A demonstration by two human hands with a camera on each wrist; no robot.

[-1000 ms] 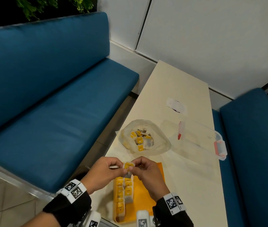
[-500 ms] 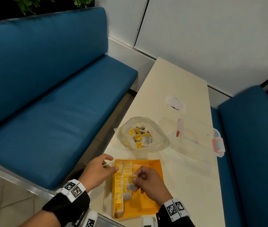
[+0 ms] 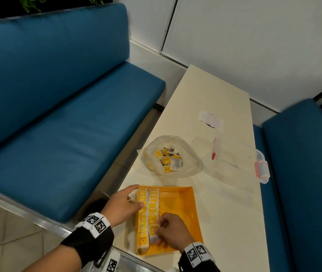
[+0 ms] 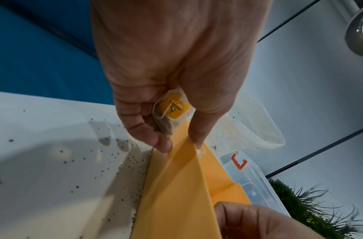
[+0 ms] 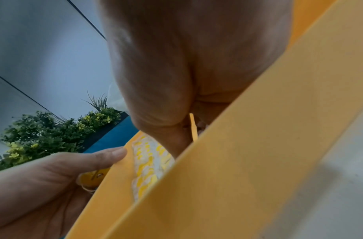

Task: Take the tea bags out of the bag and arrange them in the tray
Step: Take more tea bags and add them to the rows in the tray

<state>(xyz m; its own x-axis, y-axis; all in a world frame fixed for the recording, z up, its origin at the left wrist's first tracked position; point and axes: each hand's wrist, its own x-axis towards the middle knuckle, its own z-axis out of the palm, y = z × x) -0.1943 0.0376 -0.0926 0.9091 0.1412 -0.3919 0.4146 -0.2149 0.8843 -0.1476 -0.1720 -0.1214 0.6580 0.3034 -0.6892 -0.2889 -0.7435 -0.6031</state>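
Observation:
A yellow tray (image 3: 181, 209) lies at the table's near end, with two rows of yellow-tagged tea bags (image 3: 148, 205) along its left side. My right hand (image 3: 157, 231) pinches a tea bag (image 3: 153, 230) at the near end of the second row. My left hand (image 3: 134, 197) rests on the tray's left rim (image 4: 176, 161); in the left wrist view its curled fingers hold another tea bag (image 4: 172, 111) against the palm. Beyond the tray, a clear plastic bag (image 3: 187, 165) lies open with several tea bags (image 3: 167, 158) inside.
A clear plastic box (image 3: 240, 160) with red latches stands right of the bag, near the table's right edge. A white patch (image 3: 211, 120) lies farther back. Blue benches (image 3: 58, 114) flank the narrow table. Dark specks (image 4: 131, 160) dot the tabletop beside the tray.
Both hands held a tea bag above the tray a second ago. My right hand has brought it down into the second row, and my left hand has moved to the tray's left rim.

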